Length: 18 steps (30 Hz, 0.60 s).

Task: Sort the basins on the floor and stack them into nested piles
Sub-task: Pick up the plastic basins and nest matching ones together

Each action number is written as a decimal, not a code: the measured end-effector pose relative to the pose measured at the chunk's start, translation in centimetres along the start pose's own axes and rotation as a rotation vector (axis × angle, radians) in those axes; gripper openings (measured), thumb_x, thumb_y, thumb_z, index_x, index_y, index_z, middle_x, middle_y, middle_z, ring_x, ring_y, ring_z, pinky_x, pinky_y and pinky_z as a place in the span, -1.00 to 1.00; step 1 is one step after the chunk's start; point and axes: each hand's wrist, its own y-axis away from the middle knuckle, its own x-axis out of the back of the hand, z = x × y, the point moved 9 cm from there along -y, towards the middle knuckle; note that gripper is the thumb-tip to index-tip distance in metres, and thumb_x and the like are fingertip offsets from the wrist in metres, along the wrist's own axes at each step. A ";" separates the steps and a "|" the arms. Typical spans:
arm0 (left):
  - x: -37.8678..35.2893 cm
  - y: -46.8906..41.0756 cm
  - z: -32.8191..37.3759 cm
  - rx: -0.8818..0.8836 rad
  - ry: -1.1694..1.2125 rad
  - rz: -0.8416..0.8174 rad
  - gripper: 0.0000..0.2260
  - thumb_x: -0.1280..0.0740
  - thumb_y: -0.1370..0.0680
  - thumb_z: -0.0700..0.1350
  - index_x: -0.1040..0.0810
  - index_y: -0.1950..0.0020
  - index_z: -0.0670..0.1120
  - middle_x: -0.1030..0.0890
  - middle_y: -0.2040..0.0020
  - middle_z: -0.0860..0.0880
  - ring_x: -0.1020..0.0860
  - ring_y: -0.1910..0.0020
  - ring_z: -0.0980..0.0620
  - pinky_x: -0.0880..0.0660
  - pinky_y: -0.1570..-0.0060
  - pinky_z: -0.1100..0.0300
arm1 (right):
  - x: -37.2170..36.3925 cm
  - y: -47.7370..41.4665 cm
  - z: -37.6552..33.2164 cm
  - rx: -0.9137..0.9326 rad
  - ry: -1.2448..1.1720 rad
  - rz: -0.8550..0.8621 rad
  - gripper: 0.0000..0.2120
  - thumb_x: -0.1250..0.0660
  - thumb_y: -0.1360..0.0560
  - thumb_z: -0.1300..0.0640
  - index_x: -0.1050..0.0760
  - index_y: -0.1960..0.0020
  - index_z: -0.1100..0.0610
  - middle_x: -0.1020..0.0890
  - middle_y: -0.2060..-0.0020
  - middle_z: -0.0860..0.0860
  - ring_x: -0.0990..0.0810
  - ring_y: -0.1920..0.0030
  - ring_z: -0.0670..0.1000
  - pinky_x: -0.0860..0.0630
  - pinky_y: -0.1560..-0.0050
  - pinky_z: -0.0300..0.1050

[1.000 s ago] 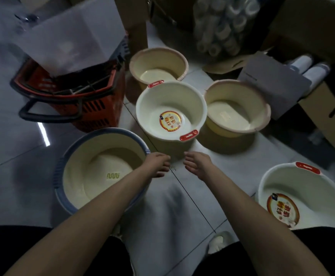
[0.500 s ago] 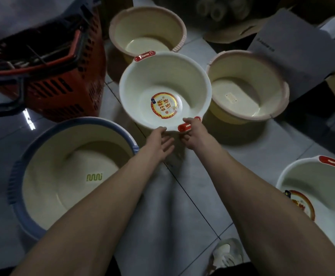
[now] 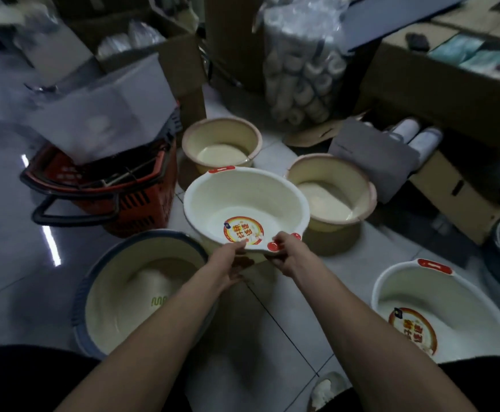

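- Held in both hands: white basin (image 3: 246, 203) with red handles and a round sticker in its bottom, tilted toward the camera.
- Left hand (image 3: 228, 264) closed on the near rim, just left of the red handle; thumb over the edge, fingers underneath.
- Right hand (image 3: 286, 252) closed on the near red handle itself.
- Behind the white basin: small pink-rimmed basin (image 3: 222, 142) on the floor.
- Right of the white basin, just beside it: larger pink-rimmed basin (image 3: 332, 191).
- Near left of the white basin, under the left forearm: blue-rimmed basin (image 3: 137, 288).
- Well to the near right of the white basin: second white basin (image 3: 439, 310) with the same sticker.
- Left of the white basin: red shopping basket (image 3: 103, 188).
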 end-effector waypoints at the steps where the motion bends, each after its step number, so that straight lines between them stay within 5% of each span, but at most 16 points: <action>1: -0.2 1.5 0.3 -0.029 -0.018 -0.011 -0.82 -0.41 -0.58 -0.04 -0.58 -0.06 -0.14 -0.69 -0.01 -0.13 -0.65 -0.08 -0.11 -0.50 -0.01 -0.03 | 0.6 2.3 -0.4 0.000 -0.001 -0.010 -0.79 -0.39 -0.50 0.32 -0.50 -0.11 0.33 -0.68 0.08 0.25 -0.70 0.07 0.18 -0.70 0.23 0.13; 4: -1.4 6.4 1.9 -0.152 -0.135 -0.057 -0.73 -0.46 -0.54 0.02 -0.62 -0.13 -0.12 -0.73 0.00 -0.08 -0.68 -0.03 -0.08 -0.50 -0.16 -0.07 | 2.4 7.8 -2.5 0.064 0.012 -0.052 -0.83 -0.38 -0.52 0.27 -0.49 -0.06 0.33 -0.67 0.06 0.24 -0.69 0.01 0.20 -0.68 -0.04 0.16; 9: -5.0 15.6 4.3 -0.351 -0.302 -0.151 -0.70 -0.43 -0.56 0.10 -0.60 -0.16 -0.07 -0.74 0.00 -0.01 -0.68 -0.05 -0.04 -0.53 -0.01 0.01 | 7.2 17.4 -6.1 0.194 -0.036 -0.047 -0.90 -0.33 -0.56 0.27 -0.44 0.05 0.30 -0.60 0.17 0.22 -0.65 -0.06 0.18 -0.59 -0.22 0.16; 11: -6.7 18.8 4.7 -0.384 -0.362 -0.194 -0.68 -0.37 -0.58 0.15 -0.61 -0.16 -0.07 -0.73 -0.05 0.00 -0.66 -0.09 -0.03 -0.53 -0.02 0.01 | 9.7 20.7 -7.8 0.276 -0.089 -0.042 -0.89 -0.33 -0.55 0.31 -0.41 0.11 0.29 -0.54 0.24 0.18 -0.60 0.03 0.17 -0.62 -0.13 0.20; 14: -8.5 23.1 5.5 -0.438 -0.380 -0.194 -0.63 -0.32 -0.60 0.18 -0.63 -0.14 -0.11 -0.70 -0.07 -0.06 -0.64 -0.10 -0.05 -0.54 -0.09 -0.01 | 14.2 24.9 -10.1 0.364 -0.118 0.003 -0.72 -0.35 -0.50 0.32 -0.46 -0.20 0.29 -0.57 0.21 0.18 -0.63 0.20 0.16 -0.67 0.29 0.15; 18: -10.7 27.0 7.1 -0.537 -0.381 -0.215 -0.67 -0.31 -0.62 0.14 -0.59 -0.16 -0.11 -0.67 -0.08 -0.09 -0.63 -0.10 -0.06 -0.54 -0.10 -0.01 | 20.7 29.9 -11.7 0.411 -0.139 0.067 -0.84 -0.40 -0.51 0.28 -0.49 -0.06 0.28 -0.61 0.08 0.23 -0.66 0.14 0.17 -0.69 0.14 0.16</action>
